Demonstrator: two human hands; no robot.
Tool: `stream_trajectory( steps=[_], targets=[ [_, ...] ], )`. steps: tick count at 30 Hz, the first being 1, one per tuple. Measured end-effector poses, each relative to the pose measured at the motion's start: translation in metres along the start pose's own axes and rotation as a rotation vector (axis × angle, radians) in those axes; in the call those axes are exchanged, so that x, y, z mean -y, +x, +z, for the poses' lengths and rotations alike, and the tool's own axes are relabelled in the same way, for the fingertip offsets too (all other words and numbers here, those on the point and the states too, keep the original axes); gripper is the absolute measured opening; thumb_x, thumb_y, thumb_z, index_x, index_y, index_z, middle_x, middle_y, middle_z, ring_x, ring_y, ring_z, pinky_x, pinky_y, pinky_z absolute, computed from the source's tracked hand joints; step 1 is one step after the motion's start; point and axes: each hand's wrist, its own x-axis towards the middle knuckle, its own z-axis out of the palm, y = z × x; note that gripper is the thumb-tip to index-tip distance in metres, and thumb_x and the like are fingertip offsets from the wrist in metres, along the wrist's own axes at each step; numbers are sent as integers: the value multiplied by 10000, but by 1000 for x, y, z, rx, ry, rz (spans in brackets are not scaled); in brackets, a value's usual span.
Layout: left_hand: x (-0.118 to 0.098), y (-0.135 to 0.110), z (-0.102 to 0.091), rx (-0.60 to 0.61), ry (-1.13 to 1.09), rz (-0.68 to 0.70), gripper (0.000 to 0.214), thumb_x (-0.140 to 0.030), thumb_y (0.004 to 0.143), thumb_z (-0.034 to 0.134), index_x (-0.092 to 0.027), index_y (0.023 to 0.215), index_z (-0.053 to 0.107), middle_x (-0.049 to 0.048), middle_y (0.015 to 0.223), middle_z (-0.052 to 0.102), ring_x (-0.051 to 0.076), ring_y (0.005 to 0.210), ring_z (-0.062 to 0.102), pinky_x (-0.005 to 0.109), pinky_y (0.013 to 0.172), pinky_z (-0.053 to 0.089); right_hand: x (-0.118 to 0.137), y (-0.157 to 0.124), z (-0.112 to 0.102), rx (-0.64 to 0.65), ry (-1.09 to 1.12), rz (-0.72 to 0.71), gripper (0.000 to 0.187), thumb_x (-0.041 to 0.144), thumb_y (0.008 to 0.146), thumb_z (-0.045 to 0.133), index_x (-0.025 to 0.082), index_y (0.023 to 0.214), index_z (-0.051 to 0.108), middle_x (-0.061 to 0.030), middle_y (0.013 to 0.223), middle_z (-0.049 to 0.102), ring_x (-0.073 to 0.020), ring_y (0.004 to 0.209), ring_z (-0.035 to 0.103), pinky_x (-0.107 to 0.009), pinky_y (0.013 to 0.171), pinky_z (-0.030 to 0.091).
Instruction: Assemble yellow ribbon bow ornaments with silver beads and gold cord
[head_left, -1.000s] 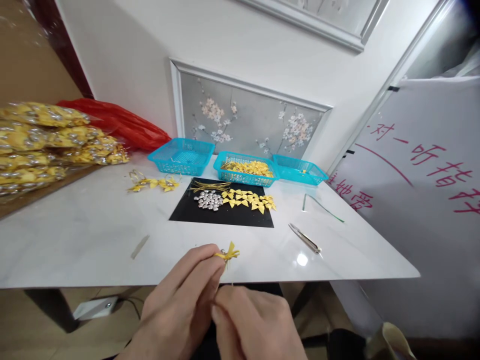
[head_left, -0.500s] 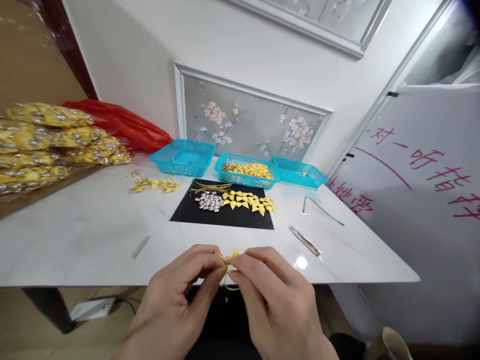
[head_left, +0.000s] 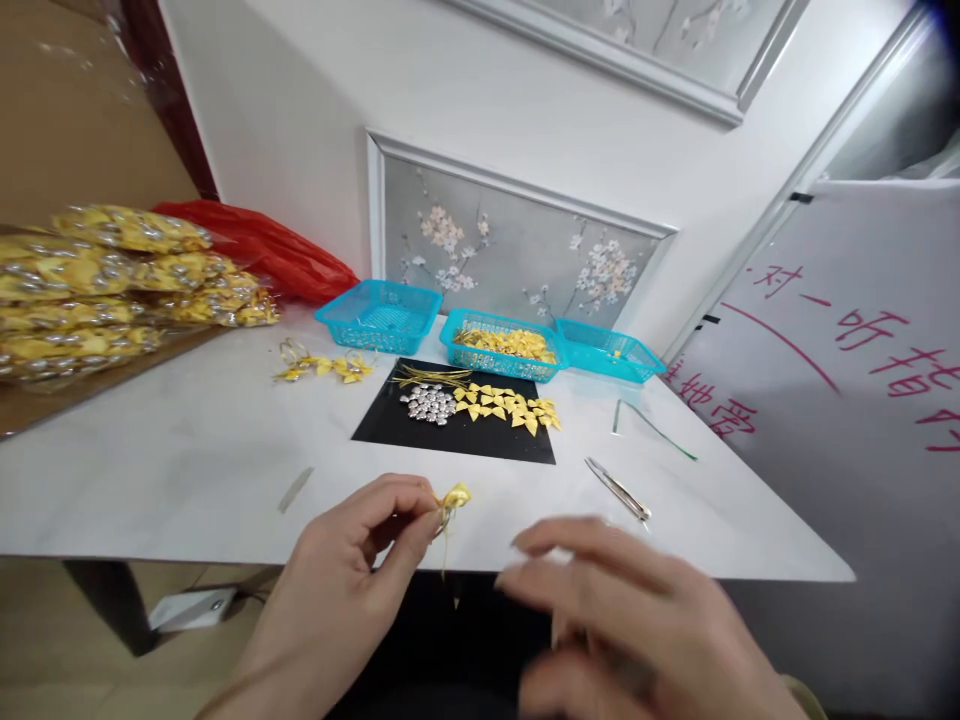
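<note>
Between the thumb and forefinger of my left hand (head_left: 367,555) is a small yellow ribbon bow (head_left: 454,496), with a thin cord dangling below it. My right hand (head_left: 622,610) is apart from it on the right, blurred, its fingers spread and holding nothing I can see. Farther back on the table, a black mat (head_left: 397,437) carries silvery beads (head_left: 430,404), loose yellow bows (head_left: 506,405) and a bundle of thin golden cords (head_left: 429,376). A pair of metal snips (head_left: 618,490) lies right of the mat.
Along the wall stand three blue baskets: one at left (head_left: 382,335), a middle one (head_left: 502,365) with yellow pieces, and one at right (head_left: 611,365). Finished-looking bows (head_left: 326,366) lie left of the mat. Bagged yellow bundles (head_left: 127,280) are piled far left. A green strip (head_left: 664,436) lies right.
My right hand has let go of the bow and moved away to the right. My left hand keeps hold of it. The camera view has shifted slightly.
</note>
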Motion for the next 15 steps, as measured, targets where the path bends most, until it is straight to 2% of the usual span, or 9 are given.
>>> stream_trajectory(
  steps=[1, 2, 3, 6, 8, 12, 15],
  targets=[
    [0, -1, 0, -8, 9, 20, 160, -303, 923, 639, -256, 812, 744, -7, 834, 803, 166, 698, 747, 205, 624, 590, -1, 6, 0, -46, -35, 36, 123, 284, 1036, 648, 262, 1069, 765, -56, 1033, 761, -147, 761, 736, -208, 673, 610],
    [0, -1, 0, -16, 22, 60, 162, -283, 924, 633, -258, 801, 735, -11, 826, 799, 165, 708, 753, 200, 633, 590, -3, 12, 3, -127, -60, 41, 149, 187, 1032, 614, 238, 1034, 753, -49, 966, 745, -146, 770, 732, -209, 700, 614],
    [0, -3, 1, -18, 39, 110, 159, -259, 927, 629, -259, 802, 727, -14, 832, 796, 162, 730, 761, 195, 653, 592, -4, 17, 8, -151, -64, 35, 166, 150, 1028, 594, 218, 1014, 745, -53, 953, 738, -158, 805, 737, -222, 724, 619],
    [0, -6, 4, -10, 80, 243, 128, -186, 937, 629, -262, 893, 722, -6, 941, 799, 158, 837, 784, 188, 745, 603, -7, 26, 31, -124, -125, 0, 227, 84, 1020, 534, 171, 995, 742, -85, 974, 738, -201, 845, 741, -297, 771, 628],
    [-2, -6, 5, 9, 71, 250, 134, -166, 941, 624, -261, 926, 717, 4, 982, 796, 160, 860, 781, 201, 776, 610, -8, 27, 43, -137, -202, -46, 282, 25, 995, 490, 156, 996, 739, -92, 969, 738, -204, 812, 732, -307, 724, 615],
    [-10, -1, 3, 119, -80, 69, 175, -251, 920, 605, -245, 766, 688, 0, 775, 749, 175, 675, 713, 250, 647, 608, -3, 31, 48, -262, -290, -179, 326, -33, 946, 452, 175, 894, 698, -74, 897, 729, -178, 707, 656, -279, 572, 519],
    [-15, 4, -2, 211, -238, -136, 234, -376, 897, 624, -231, 724, 684, 19, 711, 721, 203, 657, 683, 284, 595, 582, 4, 31, 41, -418, -90, -208, 278, -13, 951, 519, 221, 906, 664, -43, 875, 710, -170, 737, 646, -284, 629, 549]
  ],
)
